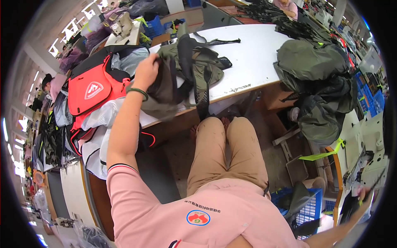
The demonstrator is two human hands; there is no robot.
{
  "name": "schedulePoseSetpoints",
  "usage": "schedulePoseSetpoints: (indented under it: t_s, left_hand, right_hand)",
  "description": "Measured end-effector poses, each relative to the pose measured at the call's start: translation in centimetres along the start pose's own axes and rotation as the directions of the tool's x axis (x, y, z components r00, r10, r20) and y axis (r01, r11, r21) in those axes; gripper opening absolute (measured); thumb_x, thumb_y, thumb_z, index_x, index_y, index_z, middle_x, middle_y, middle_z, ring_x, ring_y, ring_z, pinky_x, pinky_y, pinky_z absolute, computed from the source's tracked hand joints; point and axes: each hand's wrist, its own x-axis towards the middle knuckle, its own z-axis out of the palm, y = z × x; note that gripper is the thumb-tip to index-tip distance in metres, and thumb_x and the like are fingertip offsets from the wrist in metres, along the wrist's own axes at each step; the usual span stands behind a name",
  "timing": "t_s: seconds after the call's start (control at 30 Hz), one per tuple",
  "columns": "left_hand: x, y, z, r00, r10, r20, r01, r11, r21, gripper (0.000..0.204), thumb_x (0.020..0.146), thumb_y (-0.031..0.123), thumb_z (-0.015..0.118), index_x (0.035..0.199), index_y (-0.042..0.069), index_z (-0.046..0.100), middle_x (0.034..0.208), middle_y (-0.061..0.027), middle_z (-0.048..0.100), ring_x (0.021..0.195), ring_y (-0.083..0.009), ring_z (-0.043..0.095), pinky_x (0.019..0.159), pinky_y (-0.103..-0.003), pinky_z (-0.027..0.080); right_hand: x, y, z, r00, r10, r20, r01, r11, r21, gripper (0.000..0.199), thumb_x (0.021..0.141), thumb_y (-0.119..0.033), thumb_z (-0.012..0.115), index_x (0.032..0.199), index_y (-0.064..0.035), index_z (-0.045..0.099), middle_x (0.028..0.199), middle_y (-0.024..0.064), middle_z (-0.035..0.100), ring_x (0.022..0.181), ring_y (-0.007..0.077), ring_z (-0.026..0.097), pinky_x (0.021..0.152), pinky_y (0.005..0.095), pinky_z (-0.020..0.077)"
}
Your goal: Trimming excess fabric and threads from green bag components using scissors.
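My left hand (147, 73) is closed on the edge of a dark olive fabric bag piece (163, 89), which hangs blurred over the near edge of the white table (252, 51). The rest of the olive bundle, with black mesh straps (202, 97), lies on the tabletop just to the right. Off at the lower right rim, my right hand (364, 200) is beside a pale sewing machine (372, 144). Its fingers are too dark and smeared to make out.
Red and black bags (93, 87) are heaped left of the table. Olive bags (312, 62) hang over its right end. A blue basket (308, 206) with fabric stands by my right leg. A neon yellow strip (324, 155) hangs nearby. Another person (287, 8) sits beyond the table.
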Motion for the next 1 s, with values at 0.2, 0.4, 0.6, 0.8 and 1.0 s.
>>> schedulePoseSetpoints:
  t_s: [0.2,0.4,0.6,0.8,1.0]
  left_hand:
    - [8.5,11.0,-10.4,0.953,0.106,-0.282,-0.132,0.988,-0.076,0.028,0.091,0.027,0.065,0.101,0.002,0.061,0.088,-0.0167,0.069,0.083,-0.0332,0.067,0.074,-0.04,0.05]
    - [10.2,17.3,-14.0,0.964,-0.228,-0.134,0.02,0.567,-0.823,0.022,0.091,0.02,0.069,0.101,0.001,0.065,0.086,-0.0051,0.069,0.077,-0.011,0.064,0.067,-0.028,0.05]
    - [14.7,16.8,-19.7,0.854,-0.369,-0.367,-0.326,0.172,-0.93,0.018,0.093,0.014,0.063,0.108,0.004,0.063,0.099,-0.011,0.068,0.088,-0.025,0.068,0.078,-0.039,0.056]
    - [10.7,28.5,-20.9,0.602,-0.33,-0.727,-0.734,0.131,-0.667,0.005,0.098,0.011,0.058,0.101,0.009,0.061,0.082,-0.0018,0.063,0.071,-0.0104,0.059,0.067,-0.027,0.049]
    - [-5.0,28.7,-10.4,0.832,-0.32,-0.452,-0.378,0.268,-0.886,0.031,0.093,0.0,0.058,0.123,-0.003,0.051,0.116,-0.0113,0.062,0.101,-0.0205,0.061,0.089,-0.036,0.049]
  right_hand:
    - [-0.5,-11.7,18.0,0.822,-0.358,0.443,0.122,0.871,0.476,0.039,0.093,-0.036,0.067,0.107,0.0004,0.062,0.096,0.0077,0.066,0.088,0.0182,0.061,0.085,0.0311,0.047]
    - [-6.2,-24.1,30.8,0.61,-0.606,0.51,-0.263,0.452,0.852,0.063,0.077,-0.055,0.079,0.104,-0.0017,0.058,0.12,0.0216,0.064,0.108,0.0328,0.066,0.095,0.0424,0.0488]
    - [-8.3,-30.6,33.8,0.58,-0.749,0.321,-0.36,0.117,0.925,0.057,0.08,-0.045,0.08,0.107,-0.0032,0.051,0.128,0.0216,0.059,0.118,0.0298,0.058,0.102,0.0422,0.0441]
    - [-4.1,-34.8,32.0,0.719,-0.695,0.008,-0.152,-0.146,0.977,0.062,0.089,-0.062,0.061,0.116,-0.0073,0.047,0.141,0.0316,0.046,0.131,0.0443,0.047,0.111,0.0547,0.0344]
    - [-1.5,-31.4,32.4,0.849,-0.524,0.062,-0.318,-0.415,0.853,0.059,0.093,-0.048,0.064,0.123,-0.0018,0.045,0.128,0.0203,0.057,0.12,0.0301,0.056,0.101,0.0479,0.0474]
